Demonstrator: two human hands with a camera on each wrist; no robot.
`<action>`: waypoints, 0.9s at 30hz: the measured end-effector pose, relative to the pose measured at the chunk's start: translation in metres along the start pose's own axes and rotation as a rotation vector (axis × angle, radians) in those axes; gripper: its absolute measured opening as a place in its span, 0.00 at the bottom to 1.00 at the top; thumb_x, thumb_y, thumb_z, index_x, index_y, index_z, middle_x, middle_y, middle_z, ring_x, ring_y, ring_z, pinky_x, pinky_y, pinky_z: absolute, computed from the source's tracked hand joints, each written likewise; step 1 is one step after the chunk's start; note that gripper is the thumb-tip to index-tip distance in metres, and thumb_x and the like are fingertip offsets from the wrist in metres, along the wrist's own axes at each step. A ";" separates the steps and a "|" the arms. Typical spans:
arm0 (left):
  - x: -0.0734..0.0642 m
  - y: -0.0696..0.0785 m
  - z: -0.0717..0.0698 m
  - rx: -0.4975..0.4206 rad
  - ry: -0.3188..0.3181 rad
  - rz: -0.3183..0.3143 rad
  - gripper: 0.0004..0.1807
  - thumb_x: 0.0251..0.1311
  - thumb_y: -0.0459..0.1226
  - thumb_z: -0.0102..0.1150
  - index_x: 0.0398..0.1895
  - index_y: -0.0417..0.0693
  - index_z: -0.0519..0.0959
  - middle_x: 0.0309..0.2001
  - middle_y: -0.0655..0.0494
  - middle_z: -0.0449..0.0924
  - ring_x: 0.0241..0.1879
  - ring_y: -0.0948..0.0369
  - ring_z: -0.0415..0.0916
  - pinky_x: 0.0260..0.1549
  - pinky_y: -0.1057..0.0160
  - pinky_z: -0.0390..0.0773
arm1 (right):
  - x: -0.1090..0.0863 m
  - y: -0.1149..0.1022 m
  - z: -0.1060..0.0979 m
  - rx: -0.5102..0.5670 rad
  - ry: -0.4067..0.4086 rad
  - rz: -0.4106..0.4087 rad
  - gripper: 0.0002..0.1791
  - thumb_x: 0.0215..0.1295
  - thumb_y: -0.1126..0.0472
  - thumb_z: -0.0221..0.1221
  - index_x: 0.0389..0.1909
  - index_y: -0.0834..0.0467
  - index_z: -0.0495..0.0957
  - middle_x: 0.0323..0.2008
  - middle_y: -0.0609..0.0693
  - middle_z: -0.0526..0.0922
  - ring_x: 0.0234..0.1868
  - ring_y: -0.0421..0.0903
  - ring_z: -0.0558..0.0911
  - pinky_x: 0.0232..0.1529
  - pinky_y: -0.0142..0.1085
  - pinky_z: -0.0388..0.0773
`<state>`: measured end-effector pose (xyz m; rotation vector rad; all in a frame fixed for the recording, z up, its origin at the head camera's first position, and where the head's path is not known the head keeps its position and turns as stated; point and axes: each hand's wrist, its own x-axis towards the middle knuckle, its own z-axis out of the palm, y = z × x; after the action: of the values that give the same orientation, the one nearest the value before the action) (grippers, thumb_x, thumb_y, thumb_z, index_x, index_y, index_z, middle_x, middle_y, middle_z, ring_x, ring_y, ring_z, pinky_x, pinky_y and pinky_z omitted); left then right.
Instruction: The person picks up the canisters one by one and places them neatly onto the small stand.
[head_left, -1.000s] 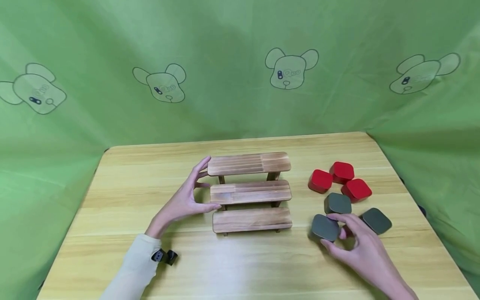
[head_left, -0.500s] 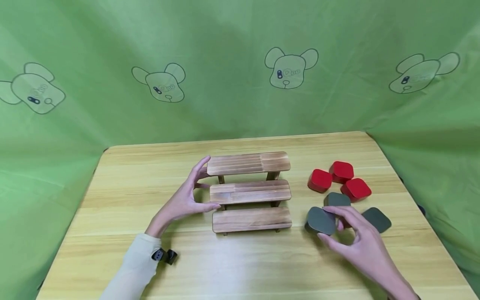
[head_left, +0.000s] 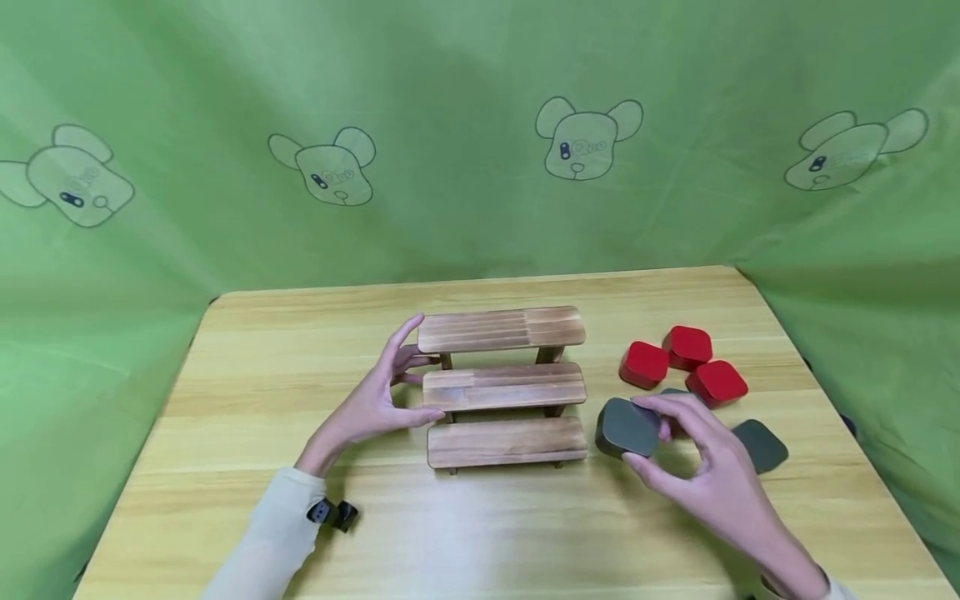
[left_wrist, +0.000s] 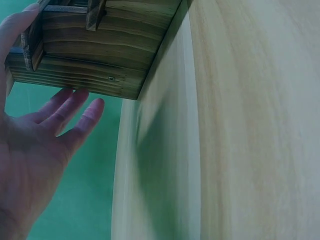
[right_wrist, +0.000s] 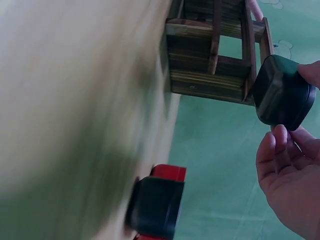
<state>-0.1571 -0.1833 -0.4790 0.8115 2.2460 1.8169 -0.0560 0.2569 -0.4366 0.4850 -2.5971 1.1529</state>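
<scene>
Dark grey block [head_left: 630, 427] sits in our right hand [head_left: 716, 483] — we pinch it between thumb and fingers, raised off the table [head_left: 480, 533], just right of the wooden stand [head_left: 506, 442] and apart from it. Our left hand [head_left: 367, 407] is at the stand's left end, fingers spread rather than closed: we have the thumb by the middle step [head_left: 504, 387] and the index fingertip at the corner of the top step [head_left: 487, 332]. Farther right we see two more dark grey blocks [head_left: 762, 446], one partly hidden behind our right hand — and, beyond them, three red blocks [head_left: 645, 363] grouped together. Green cloth [head_left: 465, 217] printed with outlined animal heads hangs behind the table.
</scene>
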 end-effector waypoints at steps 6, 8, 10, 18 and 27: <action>0.002 -0.003 0.001 -0.013 -0.003 0.011 0.74 0.52 0.30 0.85 0.90 0.71 0.40 0.85 0.45 0.54 0.78 0.47 0.65 0.71 0.42 0.75 | 0.012 -0.008 0.004 0.039 0.029 -0.072 0.45 0.43 0.70 0.86 0.66 0.51 0.83 0.46 0.43 0.80 0.44 0.39 0.75 0.47 0.22 0.74; 0.002 -0.004 0.002 -0.020 0.000 0.012 0.74 0.52 0.30 0.84 0.91 0.67 0.40 0.85 0.43 0.54 0.78 0.46 0.65 0.71 0.40 0.73 | 0.016 -0.011 0.005 0.042 0.030 -0.089 0.44 0.43 0.70 0.86 0.66 0.52 0.83 0.46 0.43 0.80 0.44 0.40 0.75 0.46 0.24 0.73; 0.002 -0.004 0.002 -0.028 0.005 0.012 0.73 0.52 0.30 0.84 0.91 0.65 0.40 0.85 0.41 0.54 0.77 0.45 0.65 0.72 0.38 0.72 | 0.021 -0.015 0.006 0.048 0.026 -0.094 0.44 0.43 0.70 0.86 0.67 0.52 0.83 0.47 0.43 0.81 0.45 0.40 0.75 0.45 0.25 0.73; 0.001 -0.004 0.003 -0.023 0.016 0.008 0.74 0.51 0.31 0.85 0.91 0.61 0.40 0.84 0.39 0.55 0.76 0.44 0.66 0.70 0.38 0.74 | 0.044 -0.032 0.010 0.078 0.008 -0.125 0.41 0.48 0.68 0.84 0.66 0.51 0.84 0.45 0.42 0.79 0.45 0.40 0.75 0.35 0.29 0.69; 0.002 -0.002 0.003 -0.020 0.019 0.003 0.74 0.50 0.33 0.85 0.90 0.72 0.41 0.83 0.41 0.58 0.76 0.45 0.66 0.71 0.41 0.74 | 0.073 -0.050 0.021 0.133 0.015 -0.188 0.42 0.48 0.70 0.84 0.67 0.54 0.83 0.46 0.44 0.79 0.44 0.43 0.75 0.48 0.24 0.76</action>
<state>-0.1581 -0.1802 -0.4816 0.7976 2.2358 1.8530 -0.1049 0.1951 -0.3908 0.7276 -2.4116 1.2629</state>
